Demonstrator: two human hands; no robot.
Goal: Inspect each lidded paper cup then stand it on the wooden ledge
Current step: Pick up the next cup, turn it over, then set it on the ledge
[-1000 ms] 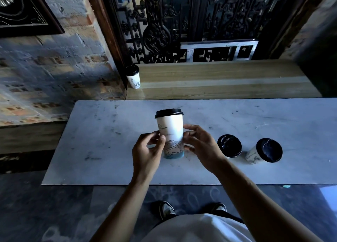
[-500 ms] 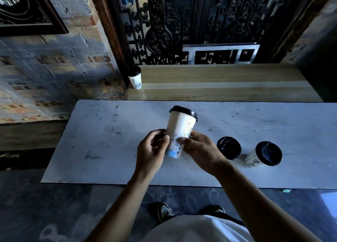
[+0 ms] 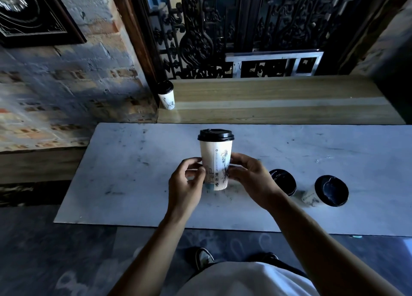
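Both hands' fingers (image 3: 196,162) clamp one upright cup (image 3: 215,159) mid-slab (image 3: 124,173), ledge (image 3: 278,99) mostly bare.

We see a dim, bluish scene; soft light falls from the far right onto the wooden ledge (image 3: 278,99), the brick wall (image 3: 66,95) smears, and wide-angle edges bend.

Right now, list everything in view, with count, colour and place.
held cup: 1, white, black lid, upright, held over the slab
slab cups: 2, white, black lids, right on the slab
ledge cup: 1, white, black lid, far left of ledge
slab: 1, pale marble, centre
ledge: 1, wooden, behind slab
grille: 1, black, behind ledge
shoes: 2, dark, on the floor
hands: left and right, both on held cup
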